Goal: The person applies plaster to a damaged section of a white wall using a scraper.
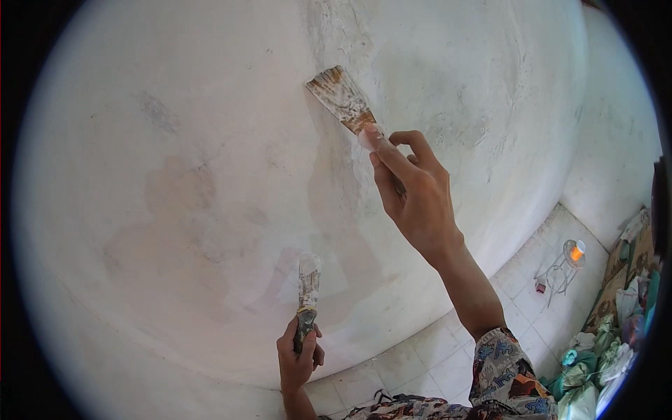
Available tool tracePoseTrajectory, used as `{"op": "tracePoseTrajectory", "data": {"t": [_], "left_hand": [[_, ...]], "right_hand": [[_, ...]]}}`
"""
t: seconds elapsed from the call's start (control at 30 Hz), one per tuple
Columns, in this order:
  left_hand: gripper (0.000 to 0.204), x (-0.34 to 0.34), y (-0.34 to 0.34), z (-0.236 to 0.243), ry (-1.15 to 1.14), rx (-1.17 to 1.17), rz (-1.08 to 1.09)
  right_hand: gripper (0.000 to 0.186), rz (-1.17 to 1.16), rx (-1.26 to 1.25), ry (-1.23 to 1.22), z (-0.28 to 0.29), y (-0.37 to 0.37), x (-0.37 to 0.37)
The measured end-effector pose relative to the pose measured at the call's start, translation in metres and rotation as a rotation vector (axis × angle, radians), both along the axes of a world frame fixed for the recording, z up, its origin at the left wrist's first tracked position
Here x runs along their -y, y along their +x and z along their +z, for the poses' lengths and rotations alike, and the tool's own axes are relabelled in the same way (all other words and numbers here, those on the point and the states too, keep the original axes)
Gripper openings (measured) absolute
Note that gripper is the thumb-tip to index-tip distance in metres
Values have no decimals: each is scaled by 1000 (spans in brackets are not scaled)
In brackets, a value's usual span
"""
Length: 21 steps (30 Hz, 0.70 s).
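My right hand (418, 187) is closed round the handle of a wide putty knife (341, 98), its index finger stretched along the tool toward the blade. That blade is rusty and streaked with white, and its edge lies at or close to the whitish wall (231, 112); I cannot tell if it touches. Lower down, my left hand (299, 355) grips the dark handle of a narrower putty knife (309, 280). This one points upward, with white paste on its blade. Rough grey patches (343, 35) and stains mark the wall near the wide blade.
Pale floor tiles (413, 357) run along the wall's foot. At the right stands a small metal stool (563, 266) with an orange and white cup (577, 250) on it. A small dark red box (540, 288) is beside its legs. Bags and cloths (588, 371) are heaped at the lower right.
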State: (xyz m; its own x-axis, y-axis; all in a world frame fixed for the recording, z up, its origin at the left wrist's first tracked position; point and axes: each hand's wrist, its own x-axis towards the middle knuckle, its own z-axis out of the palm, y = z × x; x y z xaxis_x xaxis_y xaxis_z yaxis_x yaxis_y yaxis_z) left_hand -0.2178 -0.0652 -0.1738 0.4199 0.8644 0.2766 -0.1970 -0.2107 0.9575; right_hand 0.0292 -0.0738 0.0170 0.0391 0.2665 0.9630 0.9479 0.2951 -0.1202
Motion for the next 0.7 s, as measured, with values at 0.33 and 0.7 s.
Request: {"op": "tracePoseTrajectory", "data": {"t": [0.33,0.7], "left_hand": [[28,-1,-3,1,-7,5,-30],[26,0,0,0,-15,7,0]], "right_hand": [[35,-40,-13,-40,2,-33,-5],[35,-60,-107,-10,7,-52,-7]]}}
